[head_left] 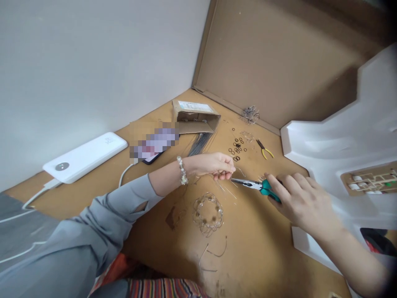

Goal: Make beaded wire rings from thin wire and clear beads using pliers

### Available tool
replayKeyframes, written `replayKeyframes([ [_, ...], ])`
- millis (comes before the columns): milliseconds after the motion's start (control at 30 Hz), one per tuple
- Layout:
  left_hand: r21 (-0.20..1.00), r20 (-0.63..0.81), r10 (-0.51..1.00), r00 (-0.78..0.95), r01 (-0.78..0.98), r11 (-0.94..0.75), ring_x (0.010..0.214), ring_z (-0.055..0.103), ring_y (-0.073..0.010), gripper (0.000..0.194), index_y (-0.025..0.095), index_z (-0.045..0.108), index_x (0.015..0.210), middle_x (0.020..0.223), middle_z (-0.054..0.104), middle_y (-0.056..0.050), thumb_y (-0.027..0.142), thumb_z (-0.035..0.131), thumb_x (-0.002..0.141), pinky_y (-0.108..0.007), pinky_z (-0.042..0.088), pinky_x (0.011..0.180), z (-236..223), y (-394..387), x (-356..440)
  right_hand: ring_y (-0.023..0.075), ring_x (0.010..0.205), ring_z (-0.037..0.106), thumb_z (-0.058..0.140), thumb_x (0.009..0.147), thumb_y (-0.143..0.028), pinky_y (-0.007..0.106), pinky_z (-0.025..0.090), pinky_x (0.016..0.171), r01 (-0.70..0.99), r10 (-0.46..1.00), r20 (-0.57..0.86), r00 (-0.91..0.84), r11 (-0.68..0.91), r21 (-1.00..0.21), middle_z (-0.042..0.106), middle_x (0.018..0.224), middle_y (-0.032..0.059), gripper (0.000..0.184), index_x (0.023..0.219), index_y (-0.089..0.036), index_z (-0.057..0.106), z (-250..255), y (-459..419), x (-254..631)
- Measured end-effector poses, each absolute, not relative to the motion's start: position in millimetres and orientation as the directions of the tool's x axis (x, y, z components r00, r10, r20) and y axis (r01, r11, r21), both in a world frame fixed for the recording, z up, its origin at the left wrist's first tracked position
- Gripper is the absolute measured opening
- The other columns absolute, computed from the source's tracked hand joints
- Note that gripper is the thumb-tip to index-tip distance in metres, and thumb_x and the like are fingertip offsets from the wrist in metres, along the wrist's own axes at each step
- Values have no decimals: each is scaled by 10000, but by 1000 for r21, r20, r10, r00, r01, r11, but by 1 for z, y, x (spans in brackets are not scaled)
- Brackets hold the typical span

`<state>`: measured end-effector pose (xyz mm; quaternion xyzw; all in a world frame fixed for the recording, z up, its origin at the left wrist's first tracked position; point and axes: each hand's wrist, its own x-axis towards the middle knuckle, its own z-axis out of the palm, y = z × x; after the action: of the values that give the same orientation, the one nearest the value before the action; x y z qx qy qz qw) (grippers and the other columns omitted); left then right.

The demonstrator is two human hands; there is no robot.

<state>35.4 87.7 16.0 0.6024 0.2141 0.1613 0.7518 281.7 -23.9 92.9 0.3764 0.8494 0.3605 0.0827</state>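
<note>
My left hand [219, 164], with a beaded bracelet at the wrist, is closed in a pinch on a thin wire [240, 171]. My right hand [299, 198] is wrapped round the green handles of a pair of long-nose pliers [252, 184]. The pliers' tips reach the left fingertips from the right; whether their jaws grip the wire I cannot tell. Below the hands, a round wire piece [207, 214] with loops and beads lies on the table. Bent wire offcuts [214, 253] lie nearer to me.
Behind the hands are black rings [237, 145], yellow-handled pliers [267, 154], a wire tangle [250, 114] and an open cardboard box [198, 108] beside straight wires [200, 142]. A phone [158, 145] and white power bank [89, 156] sit left. White foam packaging [297, 138] stands right.
</note>
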Motion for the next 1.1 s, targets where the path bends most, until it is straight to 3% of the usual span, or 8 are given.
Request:
replayKeyframes([
  [833,962,-166,467,868,39,270,473,463,-34,130,137,502,735,634,561,15,224,528,828,-179,337,438,20,84,35,195,673,434,551,843,-213,332,289,619,527,668,112,-736,461,714,553,728,46,319,1158,-162,550,96,-27,278],
  [1000,970,-152,495,855,32,243,482,462,-40,142,142,483,736,637,549,17,232,504,844,-179,345,444,15,85,39,187,665,462,533,851,-203,324,289,609,563,684,127,-718,464,683,564,721,42,310,1158,-172,550,96,-26,277],
  [1100,990,-97,556,825,20,143,502,475,-53,148,152,456,752,659,551,13,247,474,864,-191,371,472,16,82,41,179,660,496,529,852,-236,308,296,590,624,713,143,-686,475,621,571,705,33,258,1098,-176,574,93,-25,275],
])
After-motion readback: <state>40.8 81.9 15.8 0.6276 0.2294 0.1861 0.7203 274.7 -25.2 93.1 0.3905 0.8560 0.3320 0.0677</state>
